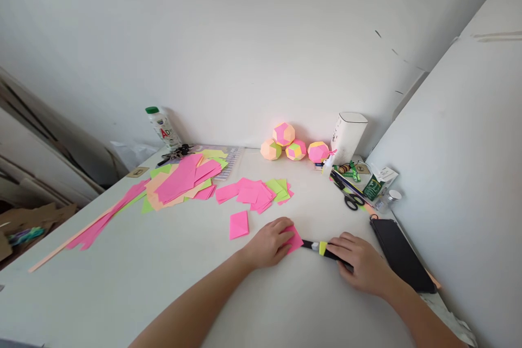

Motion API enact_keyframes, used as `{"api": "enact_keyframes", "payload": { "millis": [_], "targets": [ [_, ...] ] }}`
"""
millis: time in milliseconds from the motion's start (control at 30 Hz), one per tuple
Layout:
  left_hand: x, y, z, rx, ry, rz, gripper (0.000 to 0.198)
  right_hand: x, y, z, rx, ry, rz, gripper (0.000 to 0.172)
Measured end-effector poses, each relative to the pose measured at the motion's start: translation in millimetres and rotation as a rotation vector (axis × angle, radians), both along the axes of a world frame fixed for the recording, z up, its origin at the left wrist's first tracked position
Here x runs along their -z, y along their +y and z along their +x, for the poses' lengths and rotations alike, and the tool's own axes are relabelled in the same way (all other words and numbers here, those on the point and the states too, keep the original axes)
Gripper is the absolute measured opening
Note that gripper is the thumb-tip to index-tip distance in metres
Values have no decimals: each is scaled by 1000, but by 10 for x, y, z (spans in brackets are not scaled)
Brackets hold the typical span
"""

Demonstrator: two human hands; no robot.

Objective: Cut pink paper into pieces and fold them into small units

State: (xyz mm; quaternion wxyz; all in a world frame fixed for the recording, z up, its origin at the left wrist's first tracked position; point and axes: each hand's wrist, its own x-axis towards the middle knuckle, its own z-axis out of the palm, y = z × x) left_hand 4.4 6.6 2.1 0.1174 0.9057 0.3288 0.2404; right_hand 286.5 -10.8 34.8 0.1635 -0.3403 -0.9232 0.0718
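Note:
My left hand [269,243] lies on the table with its fingers curled over a small pink paper [296,241], holding it down. In my right hand [361,262] is a black and yellow utility knife [323,248], gripped by its handle and pointing left. The knife's tip meets the right edge of the paper; whether it sits inside a fold I cannot tell. Left of my left hand is a small stack of pink paper [238,225]. Just beyond lie loose pink pieces [248,194] and green pieces [279,189].
Large coloured sheets [179,182] and long paper strips [108,221] cover the left side. Paper balls [284,134] stand against the wall beside a white container [348,138]. Scissors [353,201] and a black phone-like slab [402,254] lie right. A bottle [163,128] stands back left.

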Motion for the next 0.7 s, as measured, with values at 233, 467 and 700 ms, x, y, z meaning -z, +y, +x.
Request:
{"api": "enact_keyframes", "payload": {
  "millis": [233, 467, 700],
  "targets": [
    [-1, 3, 2, -5, -4, 0, 17, 2, -3, -9, 17, -5, 14, 43],
    [9, 7, -1, -11, -12, -9, 19, -30, 39, 56, 34, 0, 36, 44],
    [12, 7, 5, -11, -15, -11, 19, -12, -24, -47, 32, -3, 77, 43]
  ]
}}
